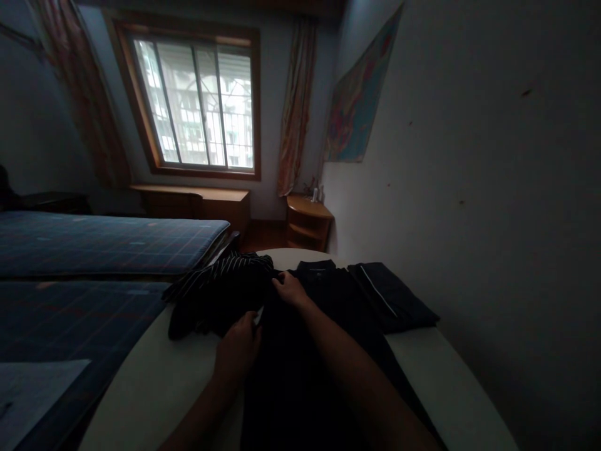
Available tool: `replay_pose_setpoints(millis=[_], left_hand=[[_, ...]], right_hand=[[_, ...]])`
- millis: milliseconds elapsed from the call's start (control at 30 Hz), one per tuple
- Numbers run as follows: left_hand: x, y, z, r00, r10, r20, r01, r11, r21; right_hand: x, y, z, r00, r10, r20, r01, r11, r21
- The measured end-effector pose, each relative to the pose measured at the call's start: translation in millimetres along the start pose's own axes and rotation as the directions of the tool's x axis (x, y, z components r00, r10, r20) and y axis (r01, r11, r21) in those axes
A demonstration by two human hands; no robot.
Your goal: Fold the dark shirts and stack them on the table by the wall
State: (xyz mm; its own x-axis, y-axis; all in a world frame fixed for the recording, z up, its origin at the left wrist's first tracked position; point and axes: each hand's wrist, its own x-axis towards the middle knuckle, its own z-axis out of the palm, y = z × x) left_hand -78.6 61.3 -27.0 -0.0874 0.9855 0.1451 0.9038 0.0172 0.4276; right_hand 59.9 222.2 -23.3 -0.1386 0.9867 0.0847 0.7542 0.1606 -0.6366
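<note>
A dark short-collared shirt (323, 291) lies spread on a pale round table (141, 382), its collar at the far side. My right hand (290, 289) reaches across it, with bent fingers closed on the fabric at the left shoulder. Nearer to me, my left hand (238, 347) is at the shirt's left edge, fingers curled in against the cloth; the dimness hides exactly how much fabric they hold. Left of the shirt, a loose heap of dark clothing (206, 307) has a white-striped piece (230, 268) on top.
A folded dark garment with a white stripe (394, 297) sits at the table's right. Blue plaid mattresses (113, 244) adjoin on the left. Beyond stand a wooden desk (225, 195) under the window and a corner shelf (307, 210). A white wall (469, 250) rises on the right.
</note>
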Motion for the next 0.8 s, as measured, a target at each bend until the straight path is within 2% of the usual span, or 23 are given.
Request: replay_pose_setpoints(millis=[167,333,433,567,700,800], left_hand=[[1,0,-0.8,1.000,0.024,0.017,-0.025,1.000,0.006],[3,0,-1.4,0.998,-0.047,0.044,0.046,0.999,0.021],[4,-2,-0.5,0.994,-0.094,0.054,0.093,0.995,0.028],[4,-3,-1.2,0.997,-0.056,0.048,0.054,0.997,0.051],[1,-1,-2.0,0.999,-0.016,0.046,0.011,0.995,0.095],[1,1,-0.9,1.000,-0.015,0.019,0.013,0.995,0.094]], right_hand=[[22,-5,10,0.997,-0.016,-0.071,0.025,0.992,0.121],[35,-6,9,0.987,-0.074,-0.142,0.099,0.980,0.174],[35,-4,8,0.983,-0.109,-0.148,0.133,0.978,0.162],[21,-1,4,0.977,-0.165,-0.138,0.180,0.978,0.105],[-8,-3,-5,0.957,-0.242,-0.163,0.242,0.970,-0.020],[-29,-2,-2,0.949,-0.305,-0.079,0.289,0.942,-0.172]])
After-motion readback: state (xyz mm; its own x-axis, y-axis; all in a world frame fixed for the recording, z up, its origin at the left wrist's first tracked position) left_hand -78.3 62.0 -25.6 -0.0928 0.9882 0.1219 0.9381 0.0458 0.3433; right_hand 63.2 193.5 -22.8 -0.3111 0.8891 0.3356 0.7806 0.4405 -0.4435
